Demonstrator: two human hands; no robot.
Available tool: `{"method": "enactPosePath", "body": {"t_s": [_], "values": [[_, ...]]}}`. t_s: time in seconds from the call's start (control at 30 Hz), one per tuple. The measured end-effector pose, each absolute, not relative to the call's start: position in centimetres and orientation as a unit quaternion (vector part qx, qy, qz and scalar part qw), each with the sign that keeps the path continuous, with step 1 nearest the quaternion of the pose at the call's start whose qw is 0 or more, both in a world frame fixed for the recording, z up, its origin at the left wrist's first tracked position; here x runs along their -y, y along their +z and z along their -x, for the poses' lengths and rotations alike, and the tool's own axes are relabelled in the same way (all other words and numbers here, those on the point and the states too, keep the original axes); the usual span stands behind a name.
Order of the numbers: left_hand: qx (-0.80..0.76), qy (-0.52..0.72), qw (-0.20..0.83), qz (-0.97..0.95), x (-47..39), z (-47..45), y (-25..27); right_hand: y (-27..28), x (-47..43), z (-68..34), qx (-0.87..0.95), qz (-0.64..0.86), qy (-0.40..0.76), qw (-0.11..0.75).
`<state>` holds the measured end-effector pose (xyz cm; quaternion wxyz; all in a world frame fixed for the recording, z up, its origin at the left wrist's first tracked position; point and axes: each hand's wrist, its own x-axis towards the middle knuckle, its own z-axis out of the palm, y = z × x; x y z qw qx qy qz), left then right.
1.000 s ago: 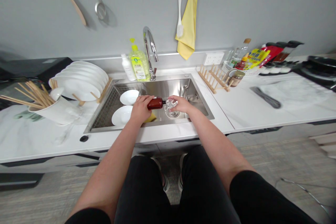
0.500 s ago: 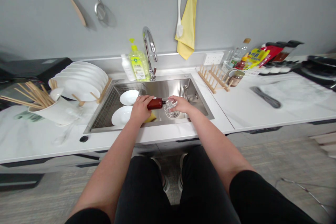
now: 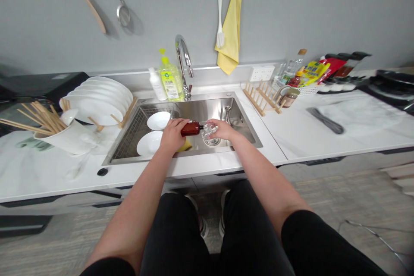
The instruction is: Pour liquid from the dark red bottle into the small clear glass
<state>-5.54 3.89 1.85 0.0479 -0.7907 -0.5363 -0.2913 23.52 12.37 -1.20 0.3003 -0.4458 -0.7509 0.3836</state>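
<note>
Over the sink point(image 3: 207, 108), the left hand point(image 3: 174, 135) is wrapped round a reddish-brown bottle point(image 3: 190, 128) lying sideways, its dark neck pointing at a clear glass point(image 3: 209, 131) that the right hand point(image 3: 224, 130) holds in curled fingers; whether the neck enters the glass, or any liquid is inside, I cannot tell. Two white bowls point(image 3: 158, 120) sit in the sink, with a yellow item point(image 3: 185, 145) too covered to identify. Left of the sink, a white utensil holder point(image 3: 61, 142) contains chopsticks point(image 3: 39, 117); right of it, a white basket point(image 3: 308, 91), partly hidden, holds a red sauce bottle point(image 3: 296, 79).
</note>
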Motion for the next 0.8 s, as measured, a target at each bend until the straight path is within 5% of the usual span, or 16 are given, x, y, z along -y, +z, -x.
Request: {"method": "enactPosePath", "body": {"t_s": [0.8], "values": [[0.533,-0.291,0.053,0.793,-4.01,5.69,1.61,-1.1,-12.29,-23.48,0.752,0.449,0.384,0.292]]}}
